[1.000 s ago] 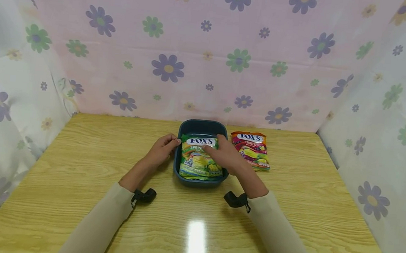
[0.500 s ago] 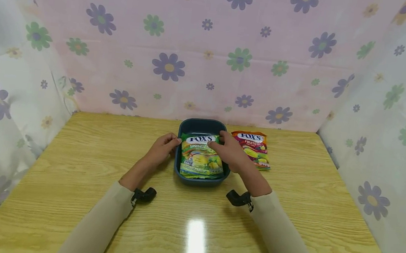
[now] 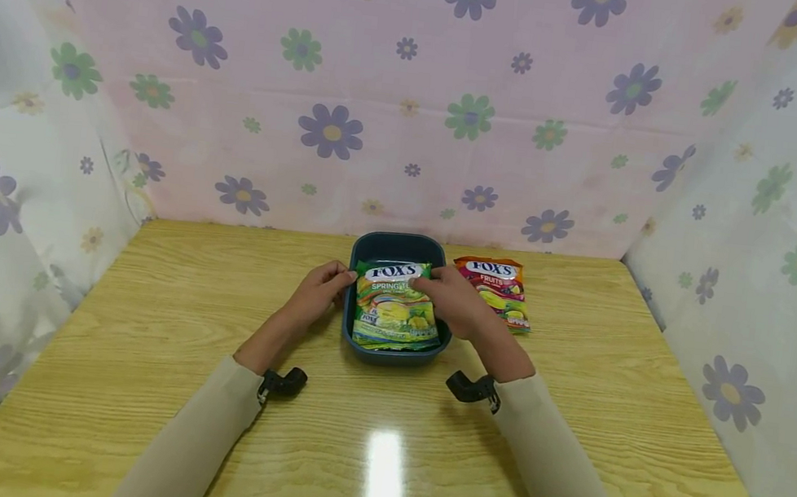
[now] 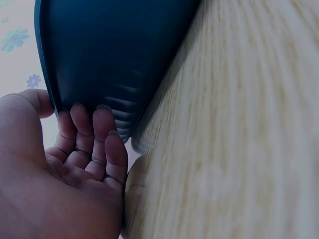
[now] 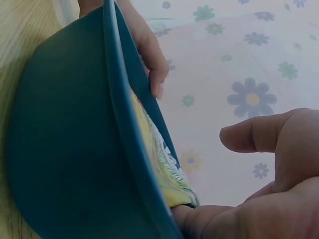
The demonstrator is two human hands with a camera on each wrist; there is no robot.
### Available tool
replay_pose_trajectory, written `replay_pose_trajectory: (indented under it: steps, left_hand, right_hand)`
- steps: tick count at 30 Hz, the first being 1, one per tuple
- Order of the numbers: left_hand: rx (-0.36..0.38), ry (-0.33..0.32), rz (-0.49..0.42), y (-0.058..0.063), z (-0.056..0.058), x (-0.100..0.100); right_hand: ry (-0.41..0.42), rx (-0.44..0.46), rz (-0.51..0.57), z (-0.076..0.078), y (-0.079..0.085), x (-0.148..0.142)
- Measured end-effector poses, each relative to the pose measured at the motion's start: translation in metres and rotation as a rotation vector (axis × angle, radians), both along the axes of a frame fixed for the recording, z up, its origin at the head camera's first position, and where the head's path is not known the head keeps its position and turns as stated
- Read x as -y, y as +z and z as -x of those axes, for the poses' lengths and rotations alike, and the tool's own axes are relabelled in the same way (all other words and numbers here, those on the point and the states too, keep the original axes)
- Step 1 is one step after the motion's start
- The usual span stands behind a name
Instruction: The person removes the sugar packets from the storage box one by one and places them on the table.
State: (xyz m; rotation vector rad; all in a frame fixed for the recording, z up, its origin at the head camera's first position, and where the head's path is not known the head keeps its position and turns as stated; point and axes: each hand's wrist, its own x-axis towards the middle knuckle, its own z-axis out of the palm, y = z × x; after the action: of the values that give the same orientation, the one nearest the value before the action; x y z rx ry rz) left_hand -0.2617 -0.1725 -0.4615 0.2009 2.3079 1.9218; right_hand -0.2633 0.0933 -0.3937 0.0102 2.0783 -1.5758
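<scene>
A dark teal plastic tub [image 3: 393, 359] stands on the table with a green Fox's candy bag [image 3: 394, 314] lying face up in it. At the tub's left side, my left hand [image 3: 318, 289] grips the rim. In the left wrist view its thumb is on the rim and the fingers [image 4: 103, 124] lie against the outer wall. My right hand [image 3: 462, 301] reaches over the tub's right rim. In the right wrist view its thumb is raised apart, while a finger [image 5: 199, 219] reaches inside the rim at the bag's edge; the other fingertips are hidden.
A red Fox's Fruits candy bag [image 3: 491, 279] lies on the table just right of the tub, partly behind the right hand. Flower-printed cloth [image 3: 415, 103] hangs behind and along both sides of the wooden table [image 3: 212, 326].
My right hand has moved slightly right, off the bag's face toward the tub's right rim, with its fingertips now lower. More of the green bag shows. The left hand stays at the rim.
</scene>
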Motion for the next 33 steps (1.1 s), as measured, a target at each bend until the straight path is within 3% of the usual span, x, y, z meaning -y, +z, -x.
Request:
replay_pose_trajectory:
  steps: [4,7,16,22,26,27,33]
  left_hand:
    - [-0.008,-0.001,0.0,0.015,-0.01,-0.002]
    - [-0.01,0.003,0.003,0.018,-0.011,-0.002]
    - [0.004,0.018,0.0,0.016,-0.01,-0.003]
    - [0.0,0.007,-0.006,0.016,-0.01,-0.002]
    - [-0.003,0.006,-0.016,0.015,-0.01,-0.002]
    - [-0.005,0.005,-0.018,0.01,-0.007,-0.001]
    - [0.001,0.013,-0.017,0.012,-0.008,-0.003]
  right_hand:
    - [0.01,0.007,0.025,0.001,-0.004,0.001]
    - [0.027,-0.018,0.038,0.0,-0.006,0.002]
    - [0.093,-0.172,-0.017,-0.009,-0.017,0.011]
    - [0.072,-0.29,-0.085,-0.015,-0.021,0.013]
    - [0.056,-0.329,-0.087,-0.017,-0.023,0.012]
    - [0.053,-0.338,-0.086,-0.018,-0.023,0.012]
    - [0.024,-0.378,-0.049,-0.022,-0.024,0.012]
